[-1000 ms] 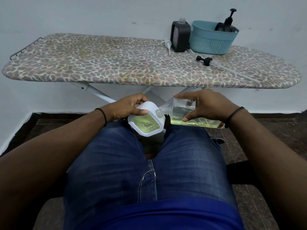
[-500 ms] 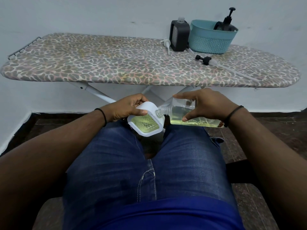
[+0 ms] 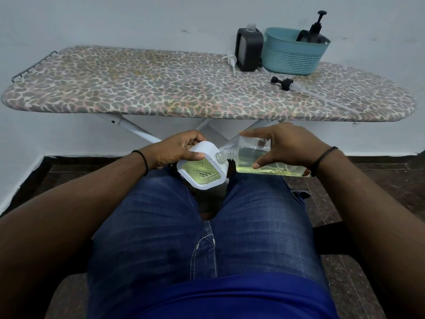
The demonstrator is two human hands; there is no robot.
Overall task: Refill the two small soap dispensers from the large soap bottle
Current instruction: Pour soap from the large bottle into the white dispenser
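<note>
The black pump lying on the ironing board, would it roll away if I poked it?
The black pump probably rolls a bit, since its parts look round. Its long clear tube lies flat on the ironing board and would likely drag, stopping it. It looks light.

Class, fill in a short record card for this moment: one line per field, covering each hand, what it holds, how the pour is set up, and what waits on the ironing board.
Left hand: grips white dispenser, tilted
Right hand: holds clear bottle on its side
Pour: bottle neck at the dispenser's top
Liquid: yellow-green, in both
Ironing board: black dispenser, teal basket, loose black pump, loose white pump
</note>
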